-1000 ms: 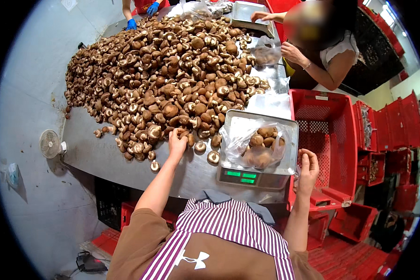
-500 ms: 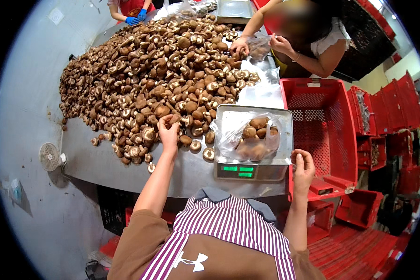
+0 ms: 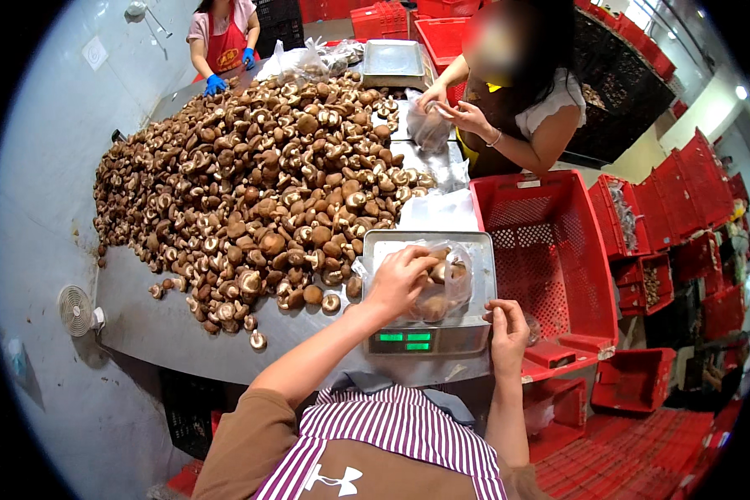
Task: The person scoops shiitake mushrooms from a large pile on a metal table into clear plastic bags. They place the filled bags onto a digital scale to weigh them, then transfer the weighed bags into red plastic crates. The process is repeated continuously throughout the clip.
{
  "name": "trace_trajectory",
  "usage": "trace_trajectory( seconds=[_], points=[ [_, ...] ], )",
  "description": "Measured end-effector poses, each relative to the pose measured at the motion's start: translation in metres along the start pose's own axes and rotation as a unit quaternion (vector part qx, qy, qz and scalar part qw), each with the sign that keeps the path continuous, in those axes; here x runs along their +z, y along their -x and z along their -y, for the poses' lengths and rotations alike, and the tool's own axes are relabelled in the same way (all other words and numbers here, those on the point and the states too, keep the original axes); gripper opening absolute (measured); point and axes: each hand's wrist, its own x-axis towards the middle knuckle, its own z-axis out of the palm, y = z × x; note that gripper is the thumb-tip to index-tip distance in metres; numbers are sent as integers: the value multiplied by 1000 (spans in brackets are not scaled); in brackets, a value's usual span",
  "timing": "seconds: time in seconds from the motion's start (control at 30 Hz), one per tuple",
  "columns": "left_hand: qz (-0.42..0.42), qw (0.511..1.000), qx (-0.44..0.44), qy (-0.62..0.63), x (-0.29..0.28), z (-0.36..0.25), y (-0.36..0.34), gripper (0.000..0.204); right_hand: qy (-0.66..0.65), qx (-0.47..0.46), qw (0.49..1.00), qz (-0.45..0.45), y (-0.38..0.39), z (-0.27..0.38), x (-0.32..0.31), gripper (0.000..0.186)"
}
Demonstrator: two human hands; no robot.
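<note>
The left fingers (image 3: 417, 260) moved from the mushroom pile (image 3: 258, 187) to the bag (image 3: 458, 285).

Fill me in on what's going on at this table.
The person's left hand is over a clear bag of mushrooms on the scale; whether it grips anything is hidden. The right hand is by the scale's right edge. A mushroom pile covers much of the metal table. To the right, a co-worker handles another bag.

Produce packing room: heaped mushrooms (image 3: 250, 192), digital scale (image 3: 462, 340), red plastic crates (image 3: 592, 258)
</note>
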Motion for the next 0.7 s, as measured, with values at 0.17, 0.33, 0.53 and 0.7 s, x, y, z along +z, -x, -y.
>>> trace_trajectory(
  seconds=[0.17,0.33,0.53,0.7],
  points=[
    [-157,986,-62,-1,-60,-5,27,28,56,24,997,-37,8,0,-19,12],
    [-214,897,-311,231,-53,47,80,30,180,-95,977,-69,-5,38,12,24],
    [-142,855,-392,309,-35,55,88,42,309,-203,928,-48,-26,53,64,56],
    [-102,861,-413,279,-20,55,77,47,399,-172,898,-64,-41,27,80,58]
  ],
)
